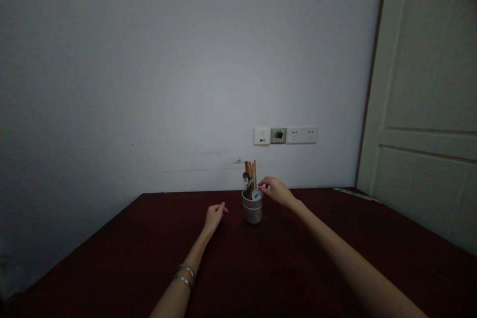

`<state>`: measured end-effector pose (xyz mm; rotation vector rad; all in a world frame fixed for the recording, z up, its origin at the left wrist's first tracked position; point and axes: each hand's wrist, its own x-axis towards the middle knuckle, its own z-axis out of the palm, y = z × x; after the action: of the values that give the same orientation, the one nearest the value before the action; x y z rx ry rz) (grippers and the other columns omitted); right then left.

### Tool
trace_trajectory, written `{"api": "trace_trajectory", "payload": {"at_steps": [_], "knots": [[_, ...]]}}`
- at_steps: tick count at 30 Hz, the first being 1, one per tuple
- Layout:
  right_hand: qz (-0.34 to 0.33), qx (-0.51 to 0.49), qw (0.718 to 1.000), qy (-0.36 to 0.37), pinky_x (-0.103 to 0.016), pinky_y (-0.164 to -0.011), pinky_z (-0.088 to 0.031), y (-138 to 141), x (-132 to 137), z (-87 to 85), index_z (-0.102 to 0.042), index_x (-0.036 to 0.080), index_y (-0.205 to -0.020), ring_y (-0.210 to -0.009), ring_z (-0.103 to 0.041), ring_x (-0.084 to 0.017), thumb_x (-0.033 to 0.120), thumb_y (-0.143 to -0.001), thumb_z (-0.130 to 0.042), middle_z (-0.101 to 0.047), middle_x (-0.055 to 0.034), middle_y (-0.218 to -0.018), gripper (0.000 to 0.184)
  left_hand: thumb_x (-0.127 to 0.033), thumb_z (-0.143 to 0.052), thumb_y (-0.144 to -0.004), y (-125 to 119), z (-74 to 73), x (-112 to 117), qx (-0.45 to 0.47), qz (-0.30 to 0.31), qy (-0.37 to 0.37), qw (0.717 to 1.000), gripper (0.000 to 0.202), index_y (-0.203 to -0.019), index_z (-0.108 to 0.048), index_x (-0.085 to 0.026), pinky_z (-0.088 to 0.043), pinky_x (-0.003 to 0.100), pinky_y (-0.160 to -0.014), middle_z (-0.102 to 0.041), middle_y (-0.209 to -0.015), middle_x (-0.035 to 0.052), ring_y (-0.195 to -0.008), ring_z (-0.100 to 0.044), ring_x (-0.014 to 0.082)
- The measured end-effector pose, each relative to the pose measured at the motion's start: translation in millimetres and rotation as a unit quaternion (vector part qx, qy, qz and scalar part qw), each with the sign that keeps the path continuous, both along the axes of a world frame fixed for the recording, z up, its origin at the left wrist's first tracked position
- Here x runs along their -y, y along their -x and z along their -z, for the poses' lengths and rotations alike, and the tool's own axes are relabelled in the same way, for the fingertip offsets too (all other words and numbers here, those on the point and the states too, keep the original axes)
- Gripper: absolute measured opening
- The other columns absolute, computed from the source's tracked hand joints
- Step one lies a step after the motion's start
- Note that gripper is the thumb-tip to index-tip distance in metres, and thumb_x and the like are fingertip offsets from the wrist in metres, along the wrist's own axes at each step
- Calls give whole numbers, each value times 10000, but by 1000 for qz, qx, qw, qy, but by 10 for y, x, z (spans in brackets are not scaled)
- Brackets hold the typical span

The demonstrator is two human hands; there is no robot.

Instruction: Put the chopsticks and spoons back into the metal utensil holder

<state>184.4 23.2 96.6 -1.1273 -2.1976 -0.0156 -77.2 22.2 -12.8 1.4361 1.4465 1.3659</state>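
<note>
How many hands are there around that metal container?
2: the left hand is to the left of the metal container, apart from it; the right hand is at its upper right, fingertips by a blue-patterned white piece. No other hand shows.

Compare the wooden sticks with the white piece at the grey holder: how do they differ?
The wooden sticks are long and thin; the white piece shows a rounded face. The sticks are brown; the piece has blue markings. The sticks rise higher than the piece. Both are at the grey holder.
</note>
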Motion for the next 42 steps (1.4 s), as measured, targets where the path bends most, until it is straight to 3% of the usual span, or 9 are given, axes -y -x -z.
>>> {"api": "trace_trajectory", "payload": {"at_steps": [4, 6, 9, 13, 19, 24, 28, 34, 42], "knots": [[17, -29, 999, -15, -245, -694, -418, -57, -137, -122, -650, 163, -884, -745, -565, -145, 306, -800, -483, -641, -66, -872, 235, -511, -567, -648, -145, -169, 39, 42, 33, -11, 999, 436, -840, -605, -122, -290, 179, -391, -526, -597, -6, -480, -460, 86], [23, -10, 999, -24, -240, -700, -416, -49, -192, -204, -651, 169, -888, -760, -564, -144, 292, -800, -487, -640, -65, -886, 224, -460, -644, -608, -268, -264, 49, 64, 64, -36, 995, 525, -1002, -554, -126, -389, 193, -482, -580, -794, 51, -633, -538, 116], [26, 49, 998, -37, -230, -704, -406, 19, -228, -317, -653, 182, -898, -779, -560, -140, 267, -801, -488, -631, -61, -891, 210, -382, -738, -535, -453, -346, 52, 92, 88, -68, 990, 745, -1166, -440, -119, -445, 271, -721, -541, -1037, 142, -868, -554, 176], [21, 125, 991, -49, -220, -710, -389, 134, -222, -398, -645, 204, -935, -824, -552, -140, 216, -790, -497, -621, -57, -915, 208, -352, -782, -480, -611, -344, 32, 116, 104, -76, 985, 957, -1277, -310, -111, -365, 369, -903, -432, -1210, 209, -1079, -468, 257], [12, 156, 987, -38, -224, -697, -389, 180, -223, -419, -644, 233, -934, -871, -553, -158, 216, -789, -501, -617, -49, -962, 205, -362, -780, -481, -767, -384, -8, 120, 135, -59, 982, 1004, -1307, -263, -119, -338, 374, -942, -391, -1268, 215, -1145, -421, 279], [11, 159, 987, -17, -223, -698, -394, 170, -240, -435, -650, 232, -927, -858, -565, -159, 237, -788, -513, -630, -49, -949, 195, -355, -777, -486, -840, -436, 54, 88, 147, -66, 983, 933, -1273, -335, -119, -315, 359, -966, -457, -1237, 180, -1132, -442, 264], [11, 173, 985, -21, -224, -677, -394, 182, -262, -447, -653, 219, -916, -848, -571, -165, 247, -791, -509, -639, -57, -936, 192, -335, -775, -498, -829, -386, 49, 73, 175, -81, 978, 879, -1250, -373, -123, -328, 357, -958, -492, -1212, 166, -1108, -467, 249], [-3, 210, 977, -48, -211, -664, -381, 213, -259, -479, -655, 219, -902, -868, -571, -168, 201, -789, -499, -643, -60, -949, 193, -321, -767, -515, -802, -302, -37, 67, 160, -113, 978, 767, -1189, -456, -128, -340, 363, -946, -530, -1178, 146, -1088, -485, 245], [9, 257, 965, -59, -206, -615, -369, 269, -212, -556, -667, 191, -835, -834, -580, -177, 170, -785, -472, -645, -85, -914, 203, -316, -757, -534, -810, -386, 38, 51, 133, -103, 984, 705, -1158, -487, -130, -360, 359, -919, -557, -1141, 138, -1046, -514, 244]]}}
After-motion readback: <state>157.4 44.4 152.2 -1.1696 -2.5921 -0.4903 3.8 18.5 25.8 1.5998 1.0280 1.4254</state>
